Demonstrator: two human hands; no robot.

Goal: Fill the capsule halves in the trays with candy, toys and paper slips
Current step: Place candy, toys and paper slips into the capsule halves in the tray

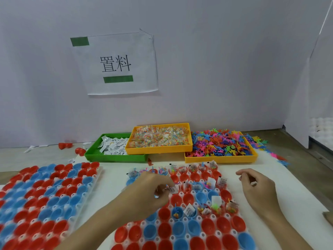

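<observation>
On the table [111, 166], two white trays of red and blue capsule halves lie side by side: the left tray [91, 184] holds only unfilled halves, while the right tray [217, 233] carries filled halves along its far rows and part of its middle, with bare halves in the near rows. The person's left hand [153, 188] hovers over the middle of the right tray, its grip narrow, fingers curled and pinching a small white paper slip [172, 189] just above a red capsule half [177, 199]. The right hand [255, 186] hangs beside the right edge of the same tray, fingers loosely curled; something small and pale shows at the fingertips, but whether this grip holds anything cannot be told. Several filled halves near the tray's right side show slips, candy packets and small coloured toys poking out. Farther back, three supply bins sit against the pale wall: a green bin [115, 157] of folded paper slips on the left, a yellow bin of candy packets [158, 149] resting partly over it in the middle, and a second yellow bin heaped with colourful plastic toys [221, 158] on the right, some toys spilling onto the table beyond it. A few loose red capsule halves [65, 145] and stray slips lie left of the green bin. A paper sign [115, 64] with green tape hangs on the wall above.
</observation>
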